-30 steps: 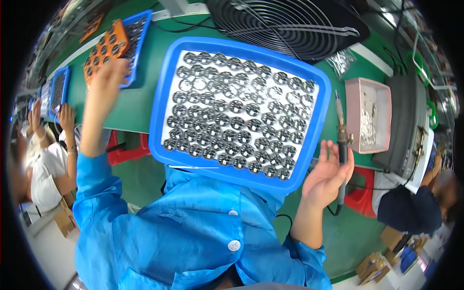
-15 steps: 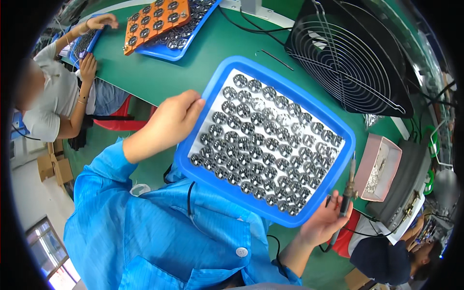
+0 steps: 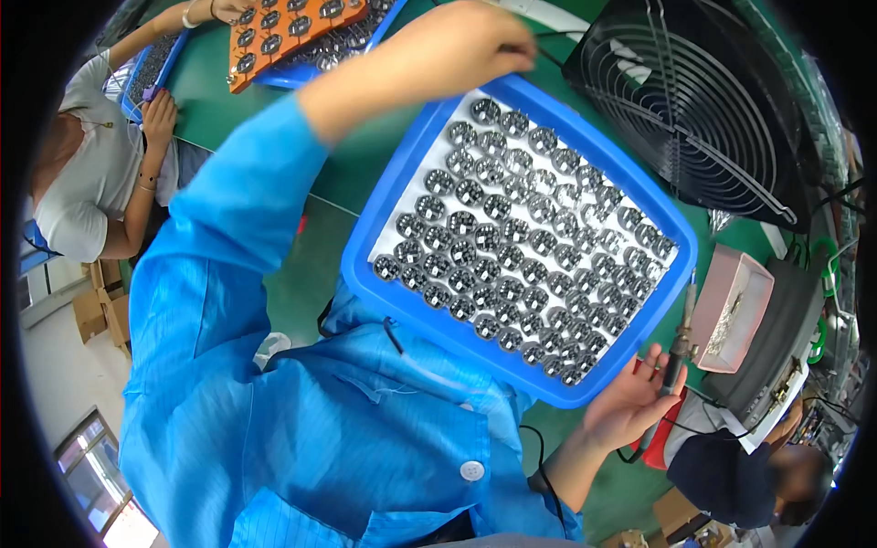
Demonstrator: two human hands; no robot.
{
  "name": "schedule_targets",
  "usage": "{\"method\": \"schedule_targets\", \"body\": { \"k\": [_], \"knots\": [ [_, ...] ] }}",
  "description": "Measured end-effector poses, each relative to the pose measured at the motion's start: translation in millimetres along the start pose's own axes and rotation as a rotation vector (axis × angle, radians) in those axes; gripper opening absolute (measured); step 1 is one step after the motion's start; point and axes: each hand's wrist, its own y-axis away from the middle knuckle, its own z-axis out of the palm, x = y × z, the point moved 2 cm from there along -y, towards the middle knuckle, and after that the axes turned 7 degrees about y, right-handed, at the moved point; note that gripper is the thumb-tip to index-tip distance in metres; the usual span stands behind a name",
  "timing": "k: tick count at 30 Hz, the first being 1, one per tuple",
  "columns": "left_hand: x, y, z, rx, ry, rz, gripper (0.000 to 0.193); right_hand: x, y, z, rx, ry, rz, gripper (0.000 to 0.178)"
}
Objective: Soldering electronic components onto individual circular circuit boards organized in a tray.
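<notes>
A blue tray, tilted, holds many round, shiny metal-and-black parts in rows on a white sheet. My left hand is stretched to the tray's far rim with its fingers curled together. Motion blur hides what, if anything, is in them. At the tray's near right corner my right hand is turned palm up, with a soldering iron held between thumb and fingers. The iron's metal tip points away from me beside the tray's right rim. Whether my right hand also bears the tray, I cannot tell.
A black fan with a wire guard stands at the far right. A pink bin of small bits is right of the iron. An orange fixture lies over another blue tray at the far left. Co-workers sit left and lower right.
My left hand has let go of the tray's left rim and moved up and right to its far rim. The tray appears slightly further right. My right hand still holds the iron.
</notes>
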Motion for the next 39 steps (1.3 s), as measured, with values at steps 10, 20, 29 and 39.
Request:
{"method": "schedule_targets", "body": {
  "k": [10, 20, 29, 39],
  "knots": [
    [-15.3, -49.1, 7.4, -0.353, 0.032, -0.083, 0.020, 3.4, 3.0, -3.1, 0.089, -0.055, -0.002, 0.056],
    [85.5, 36.0, -15.7, 0.088, 0.025, -0.235, 0.009, 7.6, 2.2, -4.1, 0.126, -0.109, 0.006, 0.056],
    [159.1, 74.8, 16.0, -0.339, 0.074, 0.104, 0.019, 8.5, -30.3, -23.3, 0.343, 0.166, -0.200, 0.057],
    [187.1, 85.3, 62.9, -0.281, 0.133, 0.418, 0.027, 29.2, -53.5, -32.9, 0.440, 0.336, -0.409, 0.058]
  ]
}}
